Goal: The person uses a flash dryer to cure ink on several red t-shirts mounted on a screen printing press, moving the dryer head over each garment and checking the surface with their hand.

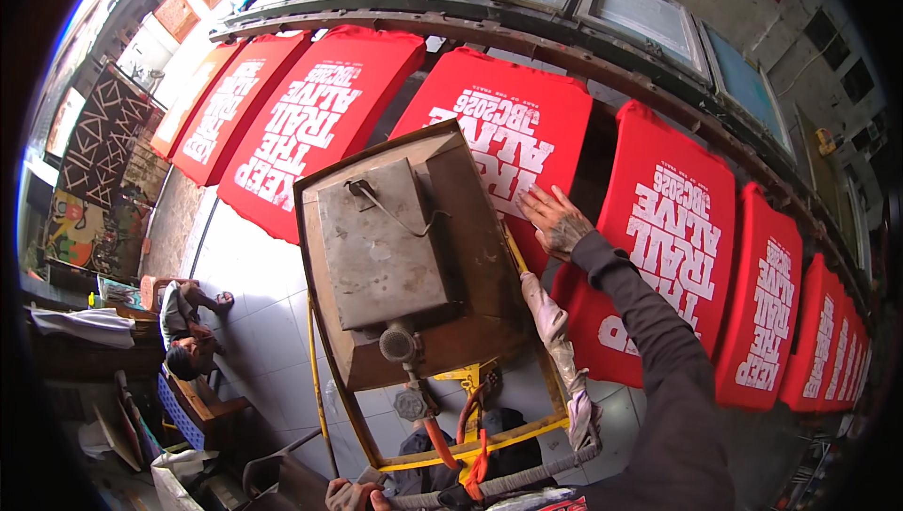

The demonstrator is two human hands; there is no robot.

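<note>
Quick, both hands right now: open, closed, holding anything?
Left hand: closed around the cloth-wrapped handle bar of the yellow-framed metal dryer cart.
Right hand: open, fingers spread flat on a red printed T-shirt.

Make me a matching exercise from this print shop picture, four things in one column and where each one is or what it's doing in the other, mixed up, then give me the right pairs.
Column one:
1. right hand
2. left hand
3. metal box heater
4. seated person

Column two:
A. gripping the wrapped handle bar at the lower edge
B. low on the tiled floor, at the left
C. spread flat on a red printed shirt
D. carried in the yellow frame, over the row of shirts

Pairs: 1-C, 2-A, 3-D, 4-B
</note>
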